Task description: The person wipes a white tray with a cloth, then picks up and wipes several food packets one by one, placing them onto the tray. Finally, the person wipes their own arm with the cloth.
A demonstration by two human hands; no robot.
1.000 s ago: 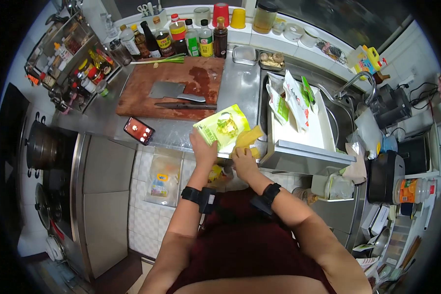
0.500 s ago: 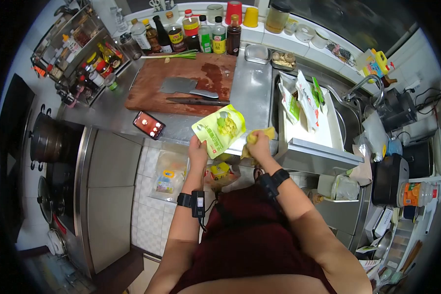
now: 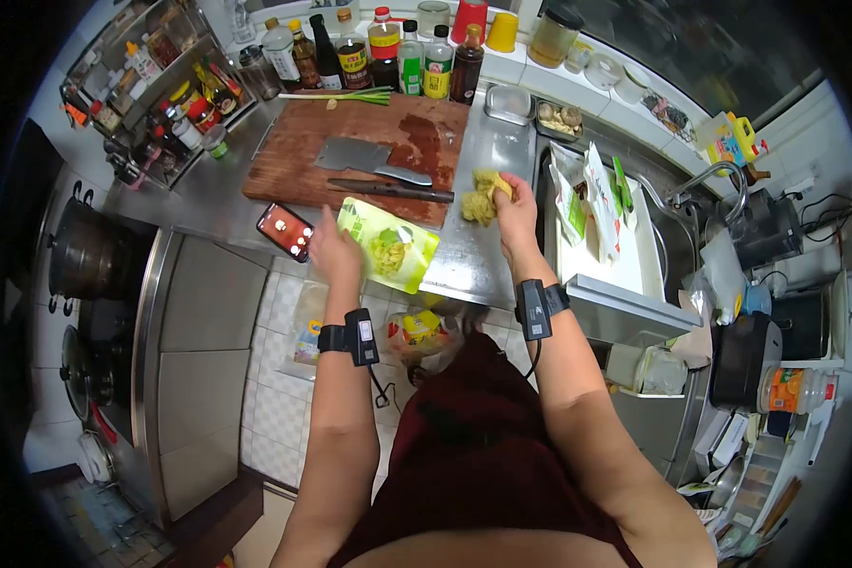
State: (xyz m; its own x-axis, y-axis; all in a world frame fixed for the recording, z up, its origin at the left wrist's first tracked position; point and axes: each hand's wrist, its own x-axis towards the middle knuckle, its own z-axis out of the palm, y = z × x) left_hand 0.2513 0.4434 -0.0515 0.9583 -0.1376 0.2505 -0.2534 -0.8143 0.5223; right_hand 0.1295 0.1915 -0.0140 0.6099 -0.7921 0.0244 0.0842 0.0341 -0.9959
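Note:
The yellow-green food pouch (image 3: 388,248) slants over the front edge of the counter. At its left edge is my left hand (image 3: 334,252), fingers closed on the pouch. A crumpled yellow cloth (image 3: 484,201) is bunched in the fingers of my right hand (image 3: 515,213), over the steel counter between the cutting board and the sink. Just left of my left hand lies a phone (image 3: 286,232) with a lit red screen. Beyond the pouch, a cleaver (image 3: 352,156) and a long dark knife (image 3: 388,189) rest on the wooden cutting board (image 3: 289,133).
Green onions (image 3: 355,97) lie along the board's back edge, with sauce bottles (image 3: 384,52) behind. A white tray (image 3: 639,256) with packages (image 3: 604,208) sits over the sink on the right. The stove pot (image 3: 95,251) is far left. A plastic bag (image 3: 417,331) stands below the counter.
My left hand has moved the pouch left and turned it to a different slant. My right hand has carried the cloth up and forward over the counter.

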